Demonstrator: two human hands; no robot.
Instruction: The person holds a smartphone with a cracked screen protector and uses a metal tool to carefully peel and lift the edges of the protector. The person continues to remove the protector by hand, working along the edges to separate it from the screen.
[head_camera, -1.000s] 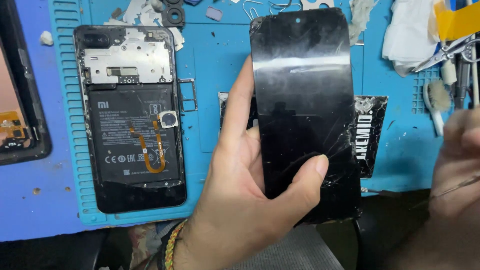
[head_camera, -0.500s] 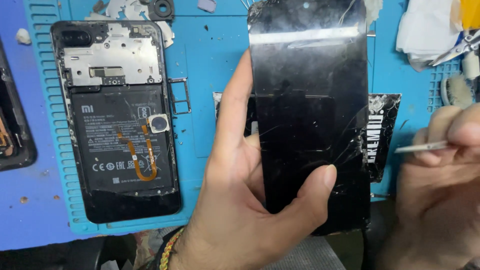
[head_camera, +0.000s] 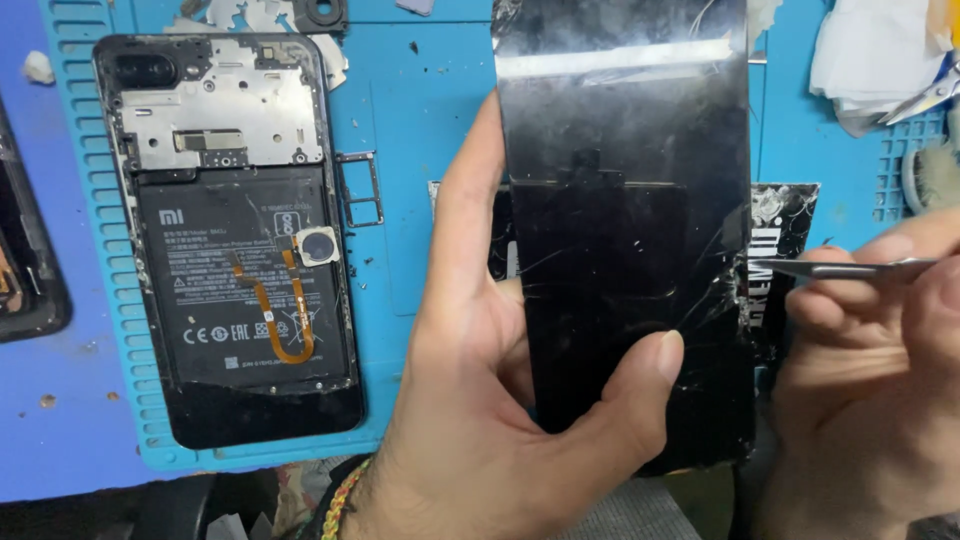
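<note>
My left hand holds a cracked black phone screen panel upright over the blue mat, thumb pressed on its lower front, fingers behind it. Cracks spread across the panel's lower right corner. My right hand grips thin metal tweezers, whose tip touches the panel's right edge. To the left, an opened phone body lies flat with its black battery, orange flex cable and metal shield exposed.
A blue ridged work mat covers the bench. A metal SIM tray lies beside the phone body. Another dark device sits at the left edge. White tissue lies top right; a black printed card lies behind the panel.
My right hand came in from the right with the tweezers and brought the tip to the panel's right edge. The panel stays in my left hand, and the view shifted slightly.
</note>
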